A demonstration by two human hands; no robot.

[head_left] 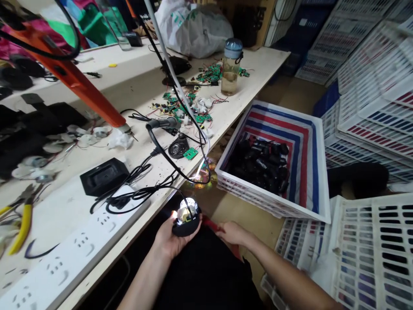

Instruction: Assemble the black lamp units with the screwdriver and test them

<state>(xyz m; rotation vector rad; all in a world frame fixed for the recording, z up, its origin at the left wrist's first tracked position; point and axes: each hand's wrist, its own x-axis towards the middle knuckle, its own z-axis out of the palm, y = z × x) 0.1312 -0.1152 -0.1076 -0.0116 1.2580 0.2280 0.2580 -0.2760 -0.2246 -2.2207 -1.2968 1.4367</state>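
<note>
My left hand [169, 237] is closed around a small black round lamp [186, 224], held over my lap beside the table edge. Its top is a clear, brightly lit dome, with a thin black cable [176, 188] running to it from the table. Further right, my right hand [232, 233] is low by my thigh, its fingers closed on a red object [211, 224]. Most of that object is hidden by the hand and my dark clothing, so its kind is unclear. Coloured light spots [206, 172] fall near the table edge above the lamp.
A long white power strip [82, 245] lies along the table edge, near yellow-handled pliers [24, 219]. An orange electric screwdriver [74, 82] hangs above green circuit boards [190, 153]. A water bottle [230, 69] stands further back. On the right are a crate [274, 202] of black parts and stacked white baskets [371, 245].
</note>
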